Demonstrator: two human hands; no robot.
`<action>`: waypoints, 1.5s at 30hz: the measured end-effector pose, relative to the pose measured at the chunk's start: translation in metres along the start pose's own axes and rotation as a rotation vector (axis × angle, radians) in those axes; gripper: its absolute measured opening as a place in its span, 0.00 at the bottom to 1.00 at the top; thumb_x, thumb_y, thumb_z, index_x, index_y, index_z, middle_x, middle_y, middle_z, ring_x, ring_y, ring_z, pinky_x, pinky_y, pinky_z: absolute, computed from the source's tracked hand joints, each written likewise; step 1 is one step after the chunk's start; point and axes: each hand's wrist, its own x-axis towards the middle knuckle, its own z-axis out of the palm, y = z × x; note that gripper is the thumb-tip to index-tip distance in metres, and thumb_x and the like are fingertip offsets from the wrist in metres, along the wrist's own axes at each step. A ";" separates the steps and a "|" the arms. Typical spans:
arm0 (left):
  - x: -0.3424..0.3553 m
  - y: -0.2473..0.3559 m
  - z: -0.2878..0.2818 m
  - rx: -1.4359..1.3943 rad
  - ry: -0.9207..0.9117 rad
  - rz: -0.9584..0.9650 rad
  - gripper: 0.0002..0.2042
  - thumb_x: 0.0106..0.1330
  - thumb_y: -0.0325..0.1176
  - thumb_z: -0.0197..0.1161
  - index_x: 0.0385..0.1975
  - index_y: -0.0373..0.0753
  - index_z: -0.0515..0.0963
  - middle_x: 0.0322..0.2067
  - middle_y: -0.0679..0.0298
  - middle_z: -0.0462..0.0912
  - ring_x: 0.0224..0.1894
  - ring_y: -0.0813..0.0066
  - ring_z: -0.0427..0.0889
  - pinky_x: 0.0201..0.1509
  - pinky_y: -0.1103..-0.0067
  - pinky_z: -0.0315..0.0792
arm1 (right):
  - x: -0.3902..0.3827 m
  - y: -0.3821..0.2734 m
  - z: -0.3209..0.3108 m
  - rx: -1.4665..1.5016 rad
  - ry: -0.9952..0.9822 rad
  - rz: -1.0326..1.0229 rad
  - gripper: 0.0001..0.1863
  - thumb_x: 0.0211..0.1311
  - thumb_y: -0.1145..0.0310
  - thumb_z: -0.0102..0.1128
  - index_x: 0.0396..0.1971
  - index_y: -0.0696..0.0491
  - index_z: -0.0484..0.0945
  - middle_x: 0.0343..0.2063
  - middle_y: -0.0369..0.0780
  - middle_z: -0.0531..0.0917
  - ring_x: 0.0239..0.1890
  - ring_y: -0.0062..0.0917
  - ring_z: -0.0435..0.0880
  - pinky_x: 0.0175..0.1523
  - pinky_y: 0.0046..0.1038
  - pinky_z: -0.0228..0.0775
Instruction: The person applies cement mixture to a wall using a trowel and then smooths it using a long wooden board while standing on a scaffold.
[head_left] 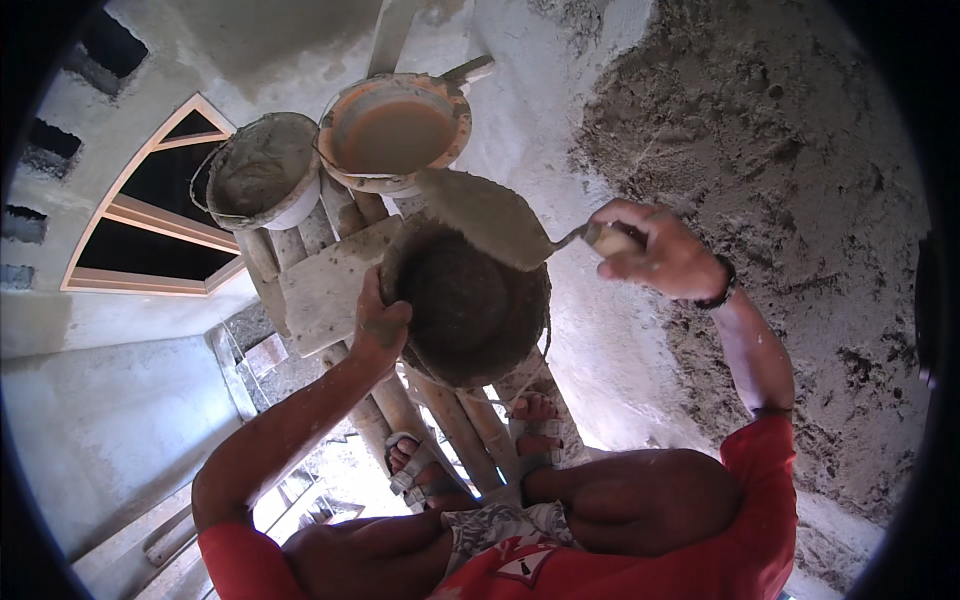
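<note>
grey, coarse mortar covers the wall (pixel 780 200) on your right, its surface lumpy and pitted, while smoother pale plaster lies to the left around one wooden window frame (pixel 170 213). you are squatting on a platform of bamboo poles (pixel 455 420), several side by side, too overlapped for a sure count.

your trowel (pixel 485 215) has a broad blade coated in damp-looking grey-brown mortar, a thin bent neck and one pale, rounded handle. it sits over the far edge of the near bucket (pixel 470 310), blade pointing away to the upper left. your right hand (pixel 650 248) is wrapped around that handle, one dark bracelet (pixel 722 285) at the wrist. the near bucket is round and dark, its rim and inner wall caked with mortar; how much is at the bottom, you cannot tell. your left hand (pixel 380 325) is clasped on its left rim.

you have three buckets in all: this one, a grey bucket (pixel 290 208) holding grey mix, and an orange-rimmed bucket (pixel 458 118) with brownish contents. one flat, mortar-smeared board (pixel 325 285) lies beside your left hand. two sandals (pixel 415 470), one on each foot, rest beyond your knees.
</note>
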 end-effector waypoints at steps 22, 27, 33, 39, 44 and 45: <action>-0.003 0.007 0.020 0.174 0.013 0.072 0.27 0.50 0.23 0.51 0.55 0.32 0.62 0.47 0.44 0.73 0.51 0.53 0.73 0.57 0.69 0.66 | -0.020 -0.017 0.028 -0.820 -0.094 -0.029 0.15 0.57 0.71 0.54 0.46 0.50 0.73 0.32 0.44 0.78 0.31 0.34 0.80 0.35 0.35 0.73; -0.006 0.007 0.039 0.364 0.057 0.106 0.26 0.51 0.24 0.51 0.54 0.33 0.61 0.48 0.41 0.71 0.51 0.44 0.71 0.56 0.63 0.66 | -0.001 0.014 0.082 -1.053 -0.147 -0.060 0.14 0.59 0.72 0.49 0.45 0.52 0.72 0.30 0.45 0.79 0.32 0.39 0.81 0.35 0.36 0.74; -0.015 0.023 0.051 0.468 0.050 0.099 0.27 0.51 0.24 0.51 0.55 0.33 0.61 0.50 0.42 0.69 0.55 0.43 0.67 0.59 0.62 0.62 | 0.000 0.028 0.121 -0.580 -0.496 0.028 0.19 0.57 0.66 0.54 0.49 0.51 0.73 0.34 0.44 0.83 0.36 0.37 0.83 0.39 0.37 0.76; -0.009 0.014 0.046 0.429 0.072 0.062 0.27 0.51 0.25 0.53 0.56 0.34 0.62 0.50 0.42 0.69 0.56 0.44 0.67 0.60 0.63 0.62 | -0.013 0.045 0.130 -0.247 -0.218 0.047 0.22 0.58 0.61 0.57 0.53 0.50 0.72 0.38 0.39 0.84 0.41 0.34 0.83 0.47 0.36 0.74; 0.001 -0.001 0.032 0.343 0.078 0.111 0.26 0.51 0.23 0.51 0.56 0.34 0.63 0.46 0.46 0.73 0.49 0.52 0.73 0.55 0.69 0.67 | -0.034 0.055 0.118 -0.368 -0.117 0.048 0.24 0.58 0.59 0.60 0.54 0.49 0.71 0.41 0.40 0.83 0.44 0.34 0.82 0.49 0.37 0.73; 0.000 0.007 0.030 0.312 0.065 0.063 0.26 0.51 0.23 0.51 0.55 0.34 0.64 0.45 0.47 0.74 0.47 0.55 0.74 0.54 0.70 0.68 | -0.035 0.054 0.117 -0.387 -0.082 0.043 0.24 0.58 0.59 0.60 0.53 0.49 0.71 0.40 0.42 0.83 0.43 0.35 0.83 0.49 0.38 0.73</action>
